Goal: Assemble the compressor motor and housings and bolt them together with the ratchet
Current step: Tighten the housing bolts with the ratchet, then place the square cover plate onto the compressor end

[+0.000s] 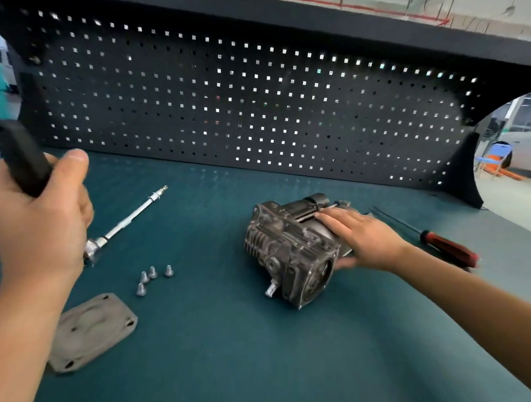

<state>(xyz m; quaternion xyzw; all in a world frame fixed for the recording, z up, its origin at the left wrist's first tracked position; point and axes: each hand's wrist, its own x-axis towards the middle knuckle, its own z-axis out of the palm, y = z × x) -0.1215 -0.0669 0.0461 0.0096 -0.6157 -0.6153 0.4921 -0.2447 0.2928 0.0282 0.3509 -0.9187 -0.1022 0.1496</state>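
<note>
The grey compressor (286,251) lies on its side in the middle of the green bench mat, finned housing toward me and its black motor end pointing back right. My right hand (364,238) rests flat on top of the motor part, fingers straight and thumb against its near side. My left hand (36,218) is raised at the left and grips the black handle of the ratchet (21,158). The ratchet's chrome head and long extension bar (129,220) slant away over the mat. Several loose bolts (152,277) stand between ratchet and compressor. A flat grey cover plate (91,330) lies near my left forearm.
A red-handled screwdriver (448,246) lies on the mat behind my right wrist. A black pegboard (232,105) walls off the back of the bench under a dark shelf. The green mat (248,355) stretches toward me in front of the compressor.
</note>
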